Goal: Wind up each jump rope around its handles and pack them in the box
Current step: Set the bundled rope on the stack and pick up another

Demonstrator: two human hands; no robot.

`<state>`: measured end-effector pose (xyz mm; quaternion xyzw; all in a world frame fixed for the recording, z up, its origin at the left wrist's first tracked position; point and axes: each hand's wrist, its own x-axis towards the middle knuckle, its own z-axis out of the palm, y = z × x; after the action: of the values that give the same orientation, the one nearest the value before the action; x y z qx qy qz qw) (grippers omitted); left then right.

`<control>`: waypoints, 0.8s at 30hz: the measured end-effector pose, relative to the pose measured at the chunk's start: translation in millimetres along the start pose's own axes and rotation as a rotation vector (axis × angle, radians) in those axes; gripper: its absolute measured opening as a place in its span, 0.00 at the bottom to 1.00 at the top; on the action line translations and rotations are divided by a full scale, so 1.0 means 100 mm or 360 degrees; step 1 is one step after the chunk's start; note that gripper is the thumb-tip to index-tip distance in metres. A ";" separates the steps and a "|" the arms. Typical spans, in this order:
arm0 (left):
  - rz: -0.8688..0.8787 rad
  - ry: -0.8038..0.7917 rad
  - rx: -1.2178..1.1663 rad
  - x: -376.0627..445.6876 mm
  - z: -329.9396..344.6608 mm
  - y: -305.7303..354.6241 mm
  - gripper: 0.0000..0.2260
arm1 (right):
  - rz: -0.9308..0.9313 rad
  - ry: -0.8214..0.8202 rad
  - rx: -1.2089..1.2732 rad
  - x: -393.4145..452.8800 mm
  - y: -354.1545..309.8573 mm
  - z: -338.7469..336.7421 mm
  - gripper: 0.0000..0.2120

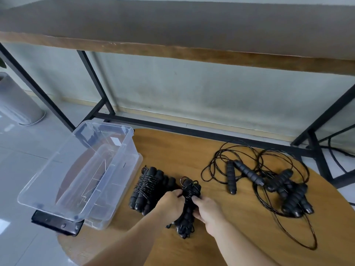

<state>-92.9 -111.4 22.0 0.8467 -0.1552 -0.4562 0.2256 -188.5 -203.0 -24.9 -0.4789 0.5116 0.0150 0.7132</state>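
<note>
A wound black jump rope bundle [189, 191] lies on the round wooden table [182, 150], with thin cord wrapped round its foam handles. My left hand [171, 203] grips its left side and my right hand [206, 210] pinches its right side. To the left of that one lie more wound bundles [148, 186] side by side. At the right, loose ropes [249, 174] sprawl in a tangle of cord and black handles. The clear plastic box [107, 169] stands open at the table's left edge, and I see no rope inside it.
The box's clear lid [63, 177] with a black latch [55, 223] tilts over the left side. A long wooden bench [172, 31] on black metal legs [94, 83] spans the back. A grey cylinder [17, 104] stands on the tiled floor at far left.
</note>
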 end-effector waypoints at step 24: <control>0.0052 -0.0018 0.0152 0.20 0.06 -0.21 0.20 | 0.0081 0.0101 -0.0385 0.11 0.01 0.20 0.11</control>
<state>-85.9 -104.4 -6.3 0.8514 -0.1917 -0.4492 0.1913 -169.1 -193.7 -33.2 -0.5485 0.5404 0.0797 0.6331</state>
